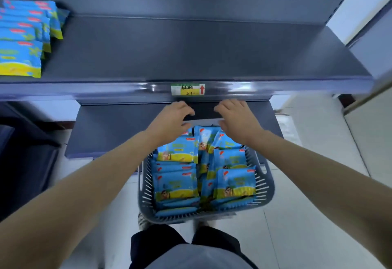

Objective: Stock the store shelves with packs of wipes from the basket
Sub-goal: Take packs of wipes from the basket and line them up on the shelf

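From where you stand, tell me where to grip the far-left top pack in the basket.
Best pinch the far-left top pack across its side edges, from above, with the left hand hovering near it: it lies face up atop the pile, sides exposed.
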A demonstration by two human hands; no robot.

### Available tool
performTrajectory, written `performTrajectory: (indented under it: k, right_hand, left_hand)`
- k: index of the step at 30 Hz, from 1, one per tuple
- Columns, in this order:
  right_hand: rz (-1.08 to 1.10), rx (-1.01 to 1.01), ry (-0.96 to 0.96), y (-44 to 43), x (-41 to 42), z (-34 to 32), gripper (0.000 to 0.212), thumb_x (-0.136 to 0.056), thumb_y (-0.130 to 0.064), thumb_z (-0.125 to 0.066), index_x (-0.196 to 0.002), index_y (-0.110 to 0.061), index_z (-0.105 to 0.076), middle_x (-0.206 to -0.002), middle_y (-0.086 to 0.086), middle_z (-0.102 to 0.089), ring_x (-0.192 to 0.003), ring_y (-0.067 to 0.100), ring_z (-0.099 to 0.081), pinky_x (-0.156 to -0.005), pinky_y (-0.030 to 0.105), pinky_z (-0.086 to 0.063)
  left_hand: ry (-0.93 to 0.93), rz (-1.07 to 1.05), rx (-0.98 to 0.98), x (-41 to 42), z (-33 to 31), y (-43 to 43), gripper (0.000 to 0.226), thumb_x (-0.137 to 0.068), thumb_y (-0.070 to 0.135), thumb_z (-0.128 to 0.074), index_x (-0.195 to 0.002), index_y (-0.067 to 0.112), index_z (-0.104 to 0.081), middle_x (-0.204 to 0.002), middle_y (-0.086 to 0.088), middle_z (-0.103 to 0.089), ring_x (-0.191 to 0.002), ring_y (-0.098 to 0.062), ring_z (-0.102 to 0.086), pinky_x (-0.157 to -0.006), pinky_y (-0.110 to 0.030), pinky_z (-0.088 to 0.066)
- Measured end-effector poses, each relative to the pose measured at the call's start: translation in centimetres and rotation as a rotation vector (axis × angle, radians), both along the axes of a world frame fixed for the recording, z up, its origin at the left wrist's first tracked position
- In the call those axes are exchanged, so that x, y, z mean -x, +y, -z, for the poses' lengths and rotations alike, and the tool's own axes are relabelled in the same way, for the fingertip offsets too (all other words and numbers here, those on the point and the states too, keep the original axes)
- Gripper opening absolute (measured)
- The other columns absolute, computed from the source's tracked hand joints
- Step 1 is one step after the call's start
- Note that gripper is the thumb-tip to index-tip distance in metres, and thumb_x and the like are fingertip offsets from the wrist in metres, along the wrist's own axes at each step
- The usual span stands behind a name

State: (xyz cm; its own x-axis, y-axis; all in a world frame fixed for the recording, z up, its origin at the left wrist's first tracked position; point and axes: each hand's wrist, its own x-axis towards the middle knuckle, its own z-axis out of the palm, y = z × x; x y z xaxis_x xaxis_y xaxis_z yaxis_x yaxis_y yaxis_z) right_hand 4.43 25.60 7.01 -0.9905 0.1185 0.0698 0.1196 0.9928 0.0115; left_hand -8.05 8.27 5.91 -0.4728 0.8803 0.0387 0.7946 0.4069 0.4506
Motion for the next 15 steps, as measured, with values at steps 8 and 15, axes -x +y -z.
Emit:
performTrajectory:
  k: [8, 15]
  right_hand:
    - [0.176, 0.103, -0.436, 3.1, -2.8, 8.2, 0.058, -0.092, -0.019, -0.049, -0.145, -0.015, -0.027, -0.145, 0.012, -0.036, -0.132, 0.031, -0.036, -0.107, 0.039, -0.029]
    - [0.249, 0.138, -0.498, 4.2, -2.5, 10.9, 0.057, -0.091, -0.018, -0.050, -0.143, -0.008, -0.028, -0.139, 0.018, -0.037, -0.127, 0.036, -0.038, -0.106, 0.044, -0.033]
  left_hand:
    - [0.059, -0.147, 0.429, -0.6, 8.1, -2.2, 0.052, -0.089, 0.025, -0.060, -0.136, 0.012, -0.043, -0.138, -0.009, -0.046, -0.125, -0.027, -0.042, -0.103, -0.034, -0.034]
    - [0.192, -0.255, 0.589, -1.7, 8.9, -1.3, 0.054, -0.088, 0.024, -0.057, -0.136, 0.008, -0.036, -0.135, -0.014, -0.039, -0.124, -0.031, -0.036, -0.098, -0.039, -0.033]
